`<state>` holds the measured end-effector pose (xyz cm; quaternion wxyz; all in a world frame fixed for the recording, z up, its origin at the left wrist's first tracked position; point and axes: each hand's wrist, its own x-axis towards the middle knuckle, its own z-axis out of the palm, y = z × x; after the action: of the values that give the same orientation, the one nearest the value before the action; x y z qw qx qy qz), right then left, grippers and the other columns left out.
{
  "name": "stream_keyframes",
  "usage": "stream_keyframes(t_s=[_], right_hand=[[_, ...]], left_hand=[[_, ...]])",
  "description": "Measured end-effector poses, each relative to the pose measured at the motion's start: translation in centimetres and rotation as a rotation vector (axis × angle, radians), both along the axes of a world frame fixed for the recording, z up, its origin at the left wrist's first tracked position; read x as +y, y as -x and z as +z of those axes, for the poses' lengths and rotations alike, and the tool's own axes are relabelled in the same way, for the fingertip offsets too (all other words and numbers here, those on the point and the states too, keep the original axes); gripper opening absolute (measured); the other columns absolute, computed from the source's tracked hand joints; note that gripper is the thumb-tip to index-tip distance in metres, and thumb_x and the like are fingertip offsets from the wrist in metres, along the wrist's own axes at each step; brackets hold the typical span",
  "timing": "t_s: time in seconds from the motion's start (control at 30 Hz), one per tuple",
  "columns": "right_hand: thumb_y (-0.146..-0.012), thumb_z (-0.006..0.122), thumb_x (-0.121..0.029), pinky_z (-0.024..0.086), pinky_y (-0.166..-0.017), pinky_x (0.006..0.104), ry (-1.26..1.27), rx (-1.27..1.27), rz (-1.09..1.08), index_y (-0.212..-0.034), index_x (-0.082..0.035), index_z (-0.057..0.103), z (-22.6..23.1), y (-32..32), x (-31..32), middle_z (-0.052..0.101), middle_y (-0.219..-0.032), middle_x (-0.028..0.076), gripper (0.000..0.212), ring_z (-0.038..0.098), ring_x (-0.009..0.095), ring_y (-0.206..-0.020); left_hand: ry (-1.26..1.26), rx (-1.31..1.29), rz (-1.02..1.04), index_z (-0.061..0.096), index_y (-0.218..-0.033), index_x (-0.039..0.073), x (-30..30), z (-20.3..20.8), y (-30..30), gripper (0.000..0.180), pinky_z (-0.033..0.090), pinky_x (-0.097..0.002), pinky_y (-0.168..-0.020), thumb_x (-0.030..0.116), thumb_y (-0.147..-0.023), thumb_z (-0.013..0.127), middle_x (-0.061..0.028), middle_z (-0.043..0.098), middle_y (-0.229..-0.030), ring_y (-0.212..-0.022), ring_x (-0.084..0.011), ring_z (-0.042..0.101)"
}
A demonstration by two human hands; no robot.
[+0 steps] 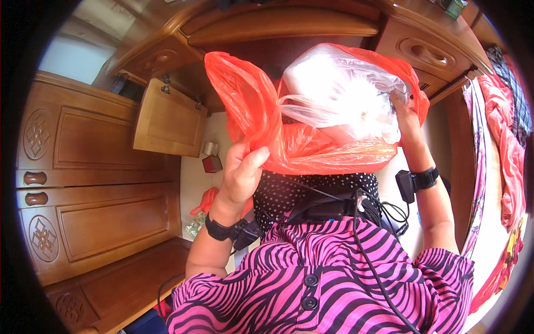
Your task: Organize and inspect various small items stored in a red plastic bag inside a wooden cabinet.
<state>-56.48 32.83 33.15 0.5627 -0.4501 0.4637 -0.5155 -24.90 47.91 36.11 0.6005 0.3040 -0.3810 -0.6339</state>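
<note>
Bag-handling at lap height, both hands engaged: red bag (334,158), held up before the body between the two forearms, with its mouth spread and its left side standing up in a loose flap; white bag (339,92), full and gathered to a knot-like bunch, seated within the red one. Left hand (245,170) pinches the near left edge of the red bag between thumb and fingers, a narrow grip. Right hand (408,117) touches the far right side, where white and red meet; plastic hides part of its fingers, so one cannot tell how tightly it closes, or on which layer. Step in hand, as judged: managing the outer bag around the inner one; whether inward or outward is not determinable. Next move calls for a spread rim at left and steady support at right. Behind: desk (283,26), cabinet door (169,119) ajar
</note>
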Motion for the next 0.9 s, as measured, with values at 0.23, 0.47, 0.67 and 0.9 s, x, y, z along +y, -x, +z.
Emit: stream_keyframes(t_s=[0.23,0.47,0.67,0.9], right_hand=[[-0.091,0.055,-0.010,0.052,-0.077,0.0286,-0.007,0.026,-0.102,-0.115,-0.002,0.058,-0.4,0.8,0.2,0.065,-0.103,0.007,0.025,0.063,0.015,-0.088],[-0.088,0.056,-0.004,0.051,-0.069,0.0248,0.012,0.217,0.195,-0.100,0.001,0.064,-1.0,4.2,0.0,0.068,-0.089,0.004,0.015,0.063,0.011,-0.078],[-0.085,0.060,-0.001,0.049,-0.070,0.0277,0.248,0.519,0.593,-0.099,0.004,0.064,0.2,-0.7,1.8,0.067,-0.084,0.005,0.016,0.060,0.010,-0.077],[-0.060,0.061,0.006,0.047,-0.075,0.0433,0.608,0.517,0.813,-0.087,0.003,0.062,-2.0,-8.0,2.2,0.060,-0.087,0.019,0.028,0.057,0.039,-0.086]], left_hand=[[0.058,-0.034,0.002,0.050,-0.125,-0.006,0.3,0.1,-0.2,0.040,0.036,-0.0312,-0.099,0.008,-0.088,0.049,-0.0081,0.056,-0.121,-0.112,-0.0160,0.051],[0.082,-0.106,0.113,0.055,-0.119,-0.006,0.1,0.3,0.8,0.036,0.040,-0.0283,-0.092,0.005,-0.085,0.051,-0.0064,0.060,-0.112,-0.103,-0.0141,0.055],[0.148,-0.159,0.051,0.056,-0.117,-0.005,-0.6,0.2,1.3,0.034,0.041,-0.0272,-0.090,0.006,-0.085,0.050,-0.0048,0.061,-0.109,-0.100,-0.0125,0.055],[0.081,-0.129,-0.019,0.056,-0.117,-0.006,0.0,0.5,1.7,0.036,0.040,-0.0274,-0.091,0.008,-0.085,0.049,-0.0064,0.061,-0.111,-0.102,-0.0138,0.055]])
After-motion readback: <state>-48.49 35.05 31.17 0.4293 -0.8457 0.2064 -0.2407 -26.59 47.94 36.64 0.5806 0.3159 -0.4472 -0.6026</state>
